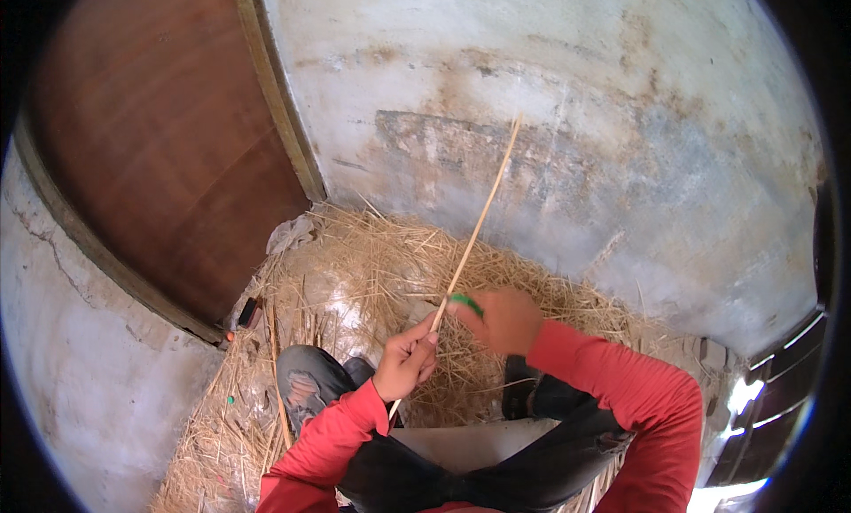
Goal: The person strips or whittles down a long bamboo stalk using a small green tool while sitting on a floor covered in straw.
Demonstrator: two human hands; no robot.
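Note:
My left hand is closed round a long, thin, pale stick, possibly a cane or stalk. The stick slants up and away to the right, and its lower end comes out below the fist near my knee. Close beside the stick, just above the left hand, my right hand is closed on a small green object. That object looks like a handle or a curved strip; its full shape is hidden by the fingers. Its edge reaches the stick or lies right next to it.
Loose straw-like shavings cover the floor round my legs. Ahead stands a stained pale wall, with a brown door at left. Longer sticks, a small dark object and a green cap-like piece lie at left.

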